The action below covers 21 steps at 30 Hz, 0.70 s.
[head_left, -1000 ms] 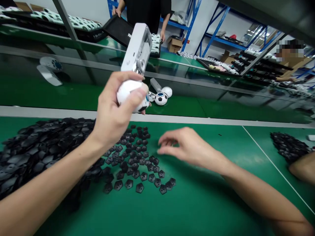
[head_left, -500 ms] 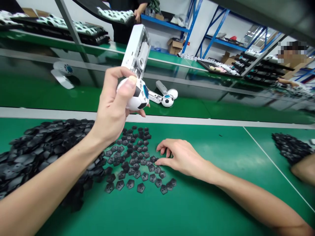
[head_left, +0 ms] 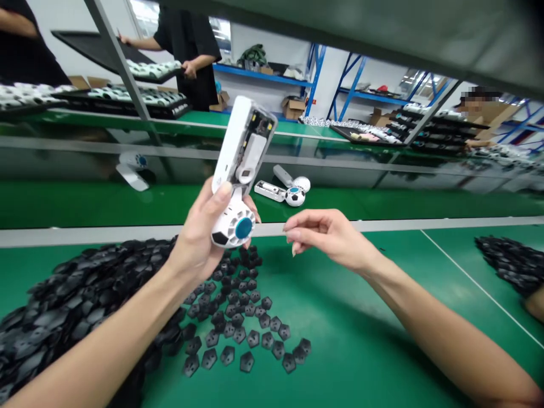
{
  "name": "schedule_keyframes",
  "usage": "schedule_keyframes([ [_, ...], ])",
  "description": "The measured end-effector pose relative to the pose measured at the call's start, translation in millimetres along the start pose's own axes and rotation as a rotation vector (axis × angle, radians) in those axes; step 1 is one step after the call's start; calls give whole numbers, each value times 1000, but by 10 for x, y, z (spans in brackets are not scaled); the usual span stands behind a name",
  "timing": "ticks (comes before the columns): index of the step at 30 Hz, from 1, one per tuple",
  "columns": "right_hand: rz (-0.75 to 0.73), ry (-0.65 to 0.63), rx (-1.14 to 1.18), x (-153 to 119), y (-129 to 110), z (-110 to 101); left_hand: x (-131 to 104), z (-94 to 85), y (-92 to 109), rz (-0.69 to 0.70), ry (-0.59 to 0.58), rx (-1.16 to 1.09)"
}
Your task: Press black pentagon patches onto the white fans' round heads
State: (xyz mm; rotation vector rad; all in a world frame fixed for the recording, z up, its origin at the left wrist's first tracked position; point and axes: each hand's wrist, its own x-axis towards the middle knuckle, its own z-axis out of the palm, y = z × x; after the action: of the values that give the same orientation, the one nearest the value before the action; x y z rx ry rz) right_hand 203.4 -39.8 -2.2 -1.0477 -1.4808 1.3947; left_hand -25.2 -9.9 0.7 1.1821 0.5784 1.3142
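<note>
A white device with a clear-sided long body and a ball-shaped end with a blue disc is held up in my left hand, thumb on the joint near the ball. To its right, my right hand hovers above the green table with thumb and fingertips pressed together; whatever may be between them is too small to make out. Below lie scattered black pentagon pieces, and a large heap of black pieces spreads at the left, partly behind my left forearm.
Beyond the pale ledge lie white ball-ended devices. Another black pile sits at the far right beside a person's arm. Across the line, a person in black holds a black tray. Stacked trays stand behind.
The device in my left hand has turned, so its blue disc faces me more. My right hand has risen away from the black pieces, its fingertips closing together. The view has shifted.
</note>
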Motion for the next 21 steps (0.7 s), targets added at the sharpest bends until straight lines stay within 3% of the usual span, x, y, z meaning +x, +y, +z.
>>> schedule_keyframes([
  [5,-44,-45,96,-42,-161,69,-46,29,11,-110,-18,-153],
  [10,-233,85,96,-113,-190,184,-79,14,-4,-121,-42,41],
  [15,-172,145,251,-100,-159,258,-198,56,-79,132,-34,396],
  [21,-56,101,352,-103,-114,343,-326,93,-197,389,89,687],
])
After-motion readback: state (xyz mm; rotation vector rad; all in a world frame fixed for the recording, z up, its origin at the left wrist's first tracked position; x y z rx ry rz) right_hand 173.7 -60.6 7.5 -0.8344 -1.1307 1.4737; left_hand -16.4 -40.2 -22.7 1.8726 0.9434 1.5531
